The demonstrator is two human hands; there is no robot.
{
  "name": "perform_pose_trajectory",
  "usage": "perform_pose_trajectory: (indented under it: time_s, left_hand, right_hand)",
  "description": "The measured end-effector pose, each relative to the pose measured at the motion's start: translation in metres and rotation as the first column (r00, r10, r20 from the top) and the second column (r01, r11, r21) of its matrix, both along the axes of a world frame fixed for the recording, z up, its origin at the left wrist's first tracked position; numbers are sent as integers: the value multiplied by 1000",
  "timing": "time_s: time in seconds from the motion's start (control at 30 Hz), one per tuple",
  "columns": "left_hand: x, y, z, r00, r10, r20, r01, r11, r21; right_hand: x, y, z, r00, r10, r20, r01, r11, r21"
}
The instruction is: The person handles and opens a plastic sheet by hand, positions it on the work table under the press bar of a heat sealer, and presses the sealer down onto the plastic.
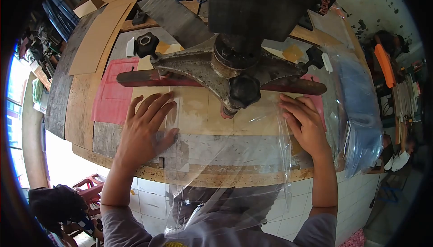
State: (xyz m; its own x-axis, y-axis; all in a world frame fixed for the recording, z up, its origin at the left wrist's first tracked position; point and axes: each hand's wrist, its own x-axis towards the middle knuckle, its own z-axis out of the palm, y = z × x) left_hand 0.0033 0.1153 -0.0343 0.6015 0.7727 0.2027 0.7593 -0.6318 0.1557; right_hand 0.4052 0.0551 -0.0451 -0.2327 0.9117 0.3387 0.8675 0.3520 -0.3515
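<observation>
A clear plastic sheet [234,156] lies across the table between my hands and hangs over the front edge toward my body. My left hand [146,125] lies flat at its left side, fingers stretched out and thumb apart. At the right side, my right hand [306,123] rests with fingers slightly bent, its fingertips and thumb touching the sheet's creased edge. Just beyond my fingertips is a long metal bar [180,81], carried by a cast metal bracket [194,62] with black knobs [244,90]. Under the bar lies a tan sheet [198,111].
A dark machine head [266,7] stands above the bracket. Pink sheets [115,89] lie at left, beside cardboard [97,39]. Stacked clear plastic [358,111] covers the table's right side. Another person [58,211] is at lower left, near a red stool [90,190].
</observation>
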Motion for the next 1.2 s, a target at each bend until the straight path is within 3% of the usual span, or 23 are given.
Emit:
perform_pose_trajectory:
  time_s: [0.53, 1.2]
  left_hand:
    - [-5, 0, -5, 999, -7, 47, 6, 1000, 11]
    - [-9, 3, -10, 995, -29, 98, 27, 999, 25]
  right_hand:
    - [-6, 0, 4, 998, -24, -62, 22, 999, -34]
    - [-7, 2, 6, 999, -42, 17, 42, 999, -33]
